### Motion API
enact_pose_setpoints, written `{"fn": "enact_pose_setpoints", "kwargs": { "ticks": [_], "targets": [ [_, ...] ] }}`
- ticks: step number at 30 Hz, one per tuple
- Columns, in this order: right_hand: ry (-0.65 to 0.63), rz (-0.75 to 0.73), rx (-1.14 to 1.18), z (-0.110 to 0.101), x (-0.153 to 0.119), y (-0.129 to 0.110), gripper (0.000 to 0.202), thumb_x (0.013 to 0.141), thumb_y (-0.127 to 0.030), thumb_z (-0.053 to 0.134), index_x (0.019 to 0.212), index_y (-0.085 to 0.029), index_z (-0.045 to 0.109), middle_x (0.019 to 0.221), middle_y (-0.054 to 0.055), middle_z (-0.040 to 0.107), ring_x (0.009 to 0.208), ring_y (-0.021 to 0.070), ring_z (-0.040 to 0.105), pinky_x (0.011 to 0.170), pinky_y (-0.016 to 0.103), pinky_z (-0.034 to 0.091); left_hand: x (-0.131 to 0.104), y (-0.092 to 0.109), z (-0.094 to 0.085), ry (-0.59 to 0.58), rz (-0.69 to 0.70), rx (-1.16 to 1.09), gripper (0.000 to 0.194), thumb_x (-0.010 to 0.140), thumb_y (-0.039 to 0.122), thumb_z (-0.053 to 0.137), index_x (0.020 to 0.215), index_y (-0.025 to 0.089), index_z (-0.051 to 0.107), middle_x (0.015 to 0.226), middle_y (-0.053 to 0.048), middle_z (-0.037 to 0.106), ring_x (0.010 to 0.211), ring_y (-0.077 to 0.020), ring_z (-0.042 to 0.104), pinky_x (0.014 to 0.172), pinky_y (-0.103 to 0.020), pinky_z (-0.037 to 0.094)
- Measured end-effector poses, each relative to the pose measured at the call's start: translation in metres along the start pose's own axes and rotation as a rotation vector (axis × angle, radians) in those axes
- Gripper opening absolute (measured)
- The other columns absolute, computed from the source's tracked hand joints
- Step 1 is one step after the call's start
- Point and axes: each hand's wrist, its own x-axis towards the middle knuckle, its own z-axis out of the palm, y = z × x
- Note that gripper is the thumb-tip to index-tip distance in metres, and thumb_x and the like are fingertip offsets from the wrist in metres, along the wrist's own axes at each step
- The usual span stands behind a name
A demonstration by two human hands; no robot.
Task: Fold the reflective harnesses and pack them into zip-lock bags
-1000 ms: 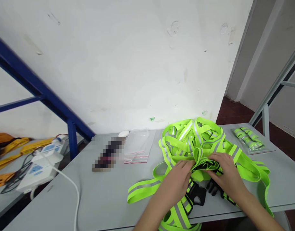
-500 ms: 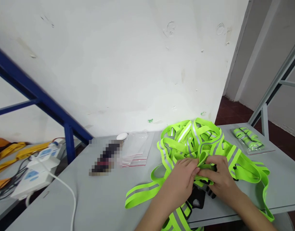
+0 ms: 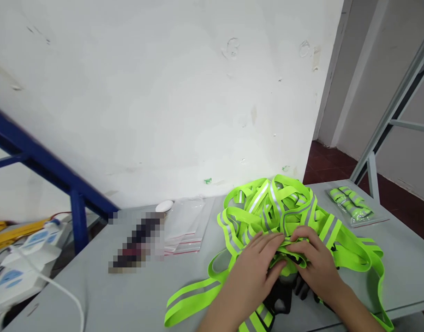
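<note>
A heap of neon-green straps (image 3: 267, 200) with silver reflective stripes lies on the grey table. At its front edge my left hand (image 3: 255, 267) is closed on folded strap, its fingers over the top and the thumb below. Facing it, my right hand (image 3: 317, 258) pinches the other side of the same folds between thumb and fingers. A black plastic buckle (image 3: 279, 297) hangs just beneath the hands, with more black clips beside it. One strap loop (image 3: 193, 297) reaches out to the left, and other strap ends hang by the table's front edge.
Clear zip bags (image 3: 186, 226), a white oval object (image 3: 164, 206) and a pixelated item (image 3: 139, 242) lie left of the heap. A bag of rolled green straps (image 3: 352, 203) is at the right. Power strips (image 3: 28, 263) with a white cable sit far left, near a blue frame (image 3: 76, 184).
The view has shifted slightly, so the scene sits further left. My left hand has flattened over the folds, and the upright strap fold between my hands is now pressed down.
</note>
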Motion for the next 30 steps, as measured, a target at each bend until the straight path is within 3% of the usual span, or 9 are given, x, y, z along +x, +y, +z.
{"fn": "enact_pose_setpoints", "kwargs": {
  "ticks": [5,9,14,19,25,30],
  "targets": [
    [-0.062,-0.02,0.044,0.001,0.006,-0.008,0.025,0.084,0.001,0.047,0.094,-0.021,0.056,0.091,0.005,0.055,0.086,0.0166,0.056,0.073,0.029,0.053,0.01,-0.012,-0.007,0.024,0.056,0.325,0.043,0.081,0.015,0.061,0.121,0.031,0.062,0.112,-0.007,0.068,0.106,-0.0315,0.057,0.095,-0.045,0.039],
    [-0.089,-0.05,0.088,-0.002,0.009,-0.018,0.022,0.09,-0.003,0.046,0.102,-0.019,0.052,0.093,0.006,0.058,0.089,0.0163,0.058,0.077,0.03,0.055,0.016,-0.015,-0.009,0.007,0.142,0.424,0.042,0.075,0.006,0.057,0.109,0.029,0.064,0.096,-0.005,0.067,0.093,-0.0272,0.058,0.081,-0.037,0.042],
    [-0.141,-0.184,-0.092,-0.005,0.004,-0.022,0.029,0.094,-0.005,0.044,0.12,-0.014,0.052,0.106,0.011,0.065,0.109,0.0184,0.06,0.093,0.034,0.053,0.016,-0.015,-0.013,-0.077,0.164,0.435,0.037,0.076,0.005,0.054,0.106,0.024,0.062,0.097,-0.006,0.065,0.094,-0.0254,0.058,0.08,-0.034,0.044],
    [-0.163,-0.176,-0.194,-0.009,-0.003,-0.014,0.031,0.094,-0.006,0.043,0.124,-0.011,0.053,0.111,0.013,0.068,0.116,0.0187,0.06,0.098,0.033,0.052,0.014,-0.009,-0.013,-0.141,0.149,0.607,0.025,0.085,0.013,0.053,0.108,0.022,0.059,0.098,-0.005,0.066,0.094,-0.025,0.059,0.082,-0.037,0.045],
    [-0.135,-0.11,-0.304,-0.018,0.001,-0.011,0.022,0.097,-0.015,0.045,0.115,-0.016,0.058,0.1,0.008,0.072,0.094,0.0177,0.069,0.084,0.029,0.056,0.014,-0.009,-0.01,-0.091,0.195,0.804,0.016,0.093,0.021,0.052,0.109,0.021,0.056,0.097,-0.002,0.067,0.093,-0.0224,0.06,0.081,-0.037,0.046],
    [-0.143,-0.128,-0.458,-0.02,0.009,-0.015,0.018,0.099,-0.02,0.043,0.104,-0.015,0.06,0.085,0.007,0.072,0.081,0.0206,0.067,0.081,0.035,0.05,0.017,-0.008,-0.003,-0.06,0.328,0.951,0.012,0.094,0.018,0.051,0.104,0.018,0.056,0.09,-0.003,0.066,0.084,-0.021,0.061,0.075,-0.035,0.046]
  ]
}}
